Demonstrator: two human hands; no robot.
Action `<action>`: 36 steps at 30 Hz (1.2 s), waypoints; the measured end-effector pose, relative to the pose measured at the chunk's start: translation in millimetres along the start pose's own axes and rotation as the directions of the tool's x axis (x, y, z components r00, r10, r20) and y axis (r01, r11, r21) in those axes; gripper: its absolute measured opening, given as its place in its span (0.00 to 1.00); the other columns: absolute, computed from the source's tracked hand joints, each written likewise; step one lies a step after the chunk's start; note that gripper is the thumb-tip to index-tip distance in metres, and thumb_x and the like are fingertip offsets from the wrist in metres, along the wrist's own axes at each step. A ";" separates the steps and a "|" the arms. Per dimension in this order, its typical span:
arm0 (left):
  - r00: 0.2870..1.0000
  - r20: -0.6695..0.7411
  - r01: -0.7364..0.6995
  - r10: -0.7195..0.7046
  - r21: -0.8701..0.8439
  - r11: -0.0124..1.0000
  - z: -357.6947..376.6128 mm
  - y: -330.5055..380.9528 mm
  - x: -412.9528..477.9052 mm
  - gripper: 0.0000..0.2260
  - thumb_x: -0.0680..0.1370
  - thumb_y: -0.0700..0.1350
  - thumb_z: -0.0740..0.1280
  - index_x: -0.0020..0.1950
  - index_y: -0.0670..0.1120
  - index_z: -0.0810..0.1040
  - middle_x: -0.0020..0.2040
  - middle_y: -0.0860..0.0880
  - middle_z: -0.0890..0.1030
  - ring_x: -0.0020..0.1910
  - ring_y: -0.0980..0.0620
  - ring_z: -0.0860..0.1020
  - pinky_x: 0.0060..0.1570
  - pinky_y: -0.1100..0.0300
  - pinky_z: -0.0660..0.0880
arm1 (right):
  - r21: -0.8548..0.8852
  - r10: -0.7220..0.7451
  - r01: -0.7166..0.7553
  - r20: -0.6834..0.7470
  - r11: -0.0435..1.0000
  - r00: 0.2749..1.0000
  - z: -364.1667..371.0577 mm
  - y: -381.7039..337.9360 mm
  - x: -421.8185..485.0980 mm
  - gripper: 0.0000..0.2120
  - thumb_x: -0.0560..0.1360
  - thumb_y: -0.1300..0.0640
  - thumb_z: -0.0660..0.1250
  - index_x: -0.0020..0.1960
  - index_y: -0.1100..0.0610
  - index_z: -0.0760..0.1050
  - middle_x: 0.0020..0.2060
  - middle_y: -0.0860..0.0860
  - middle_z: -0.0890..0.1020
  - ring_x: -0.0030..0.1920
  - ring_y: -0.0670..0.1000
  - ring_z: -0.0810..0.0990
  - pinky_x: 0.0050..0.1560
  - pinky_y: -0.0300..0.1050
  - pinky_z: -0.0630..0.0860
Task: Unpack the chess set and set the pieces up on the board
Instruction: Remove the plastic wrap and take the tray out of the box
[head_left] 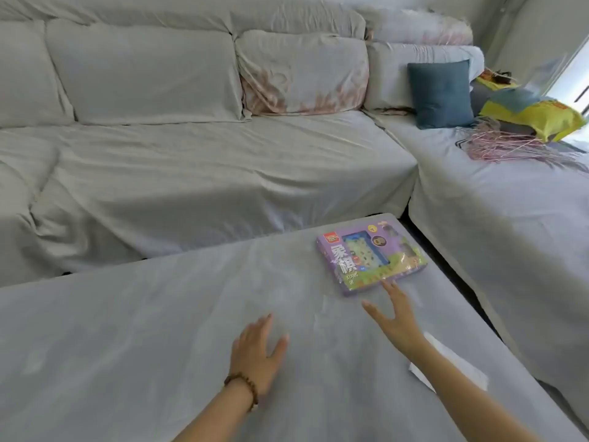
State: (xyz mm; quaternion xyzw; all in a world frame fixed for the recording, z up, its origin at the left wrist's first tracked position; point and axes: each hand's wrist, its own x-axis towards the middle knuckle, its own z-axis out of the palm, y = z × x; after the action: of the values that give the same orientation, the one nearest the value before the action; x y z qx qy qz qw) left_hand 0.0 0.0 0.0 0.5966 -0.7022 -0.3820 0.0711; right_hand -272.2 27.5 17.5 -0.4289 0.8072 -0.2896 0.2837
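A purple box [371, 258] lies flat on a table [159, 314] draped in pale cloth, toward its far right corner. The box is sealed in glossy wrap, with a window on its lid. The right hand [395, 317] reaches toward it with fingers spread, the fingertips at the near edge of the box; whether they touch it is unclear. The left hand [256, 352] lies flat on the cloth, fingers straight, well apart from the box, with a bead bracelet [243, 386] on its wrist. A white paper [452, 366] lies by the right forearm. Beyond the table stands a covered sofa [191, 154], with a blue cushion [441, 94], a yellow bag [541, 118] and pink hangers [506, 146] at far right.
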 end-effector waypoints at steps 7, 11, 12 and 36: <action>0.983 -0.114 -0.083 0.145 0.430 0.899 60.5 -72.6 62.8 0.37 0.69 0.74 0.33 0.73 0.62 0.55 0.75 0.57 0.56 0.74 0.50 0.55 0.68 0.44 0.43 | -0.376 -0.237 0.199 -0.058 0.905 0.970 64.9 35.3 102.3 0.37 0.71 0.32 0.60 0.75 0.41 0.51 0.76 0.49 0.50 0.76 0.51 0.46 0.74 0.52 0.41; 0.947 -0.218 -0.126 0.236 0.421 0.898 66.7 -81.1 69.4 0.39 0.60 0.74 0.24 0.70 0.67 0.37 0.70 0.64 0.33 0.73 0.57 0.35 0.66 0.49 0.28 | -0.577 -0.347 0.212 -0.134 0.789 0.928 82.8 42.8 127.7 0.31 0.74 0.34 0.57 0.74 0.41 0.54 0.76 0.49 0.54 0.75 0.52 0.50 0.74 0.53 0.43; 0.943 -0.223 -0.130 0.247 0.434 0.891 66.9 -80.5 68.5 0.41 0.59 0.74 0.23 0.71 0.67 0.37 0.70 0.64 0.33 0.73 0.56 0.35 0.66 0.48 0.28 | -0.591 -0.377 0.216 -0.163 0.777 0.912 86.8 45.2 128.0 0.29 0.75 0.37 0.57 0.74 0.42 0.56 0.75 0.48 0.56 0.75 0.52 0.51 0.74 0.52 0.45; 0.960 -0.271 -0.181 -0.065 -0.783 0.595 16.7 -136.8 -63.2 0.26 0.80 0.57 0.42 0.72 0.47 0.62 0.69 0.53 0.67 0.68 0.54 0.65 0.69 0.58 0.58 | -0.153 -0.713 0.725 0.133 0.672 0.689 239.5 -23.0 -206.6 0.29 0.77 0.36 0.42 0.57 0.44 0.78 0.58 0.40 0.79 0.57 0.44 0.70 0.59 0.39 0.67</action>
State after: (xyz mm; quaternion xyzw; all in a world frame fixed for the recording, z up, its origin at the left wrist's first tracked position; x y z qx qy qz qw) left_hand 115.5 64.4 -74.2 0.5237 -0.4581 -0.5684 0.4390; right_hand 6.5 140.2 -83.6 -0.7459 0.5883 -0.2845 0.1287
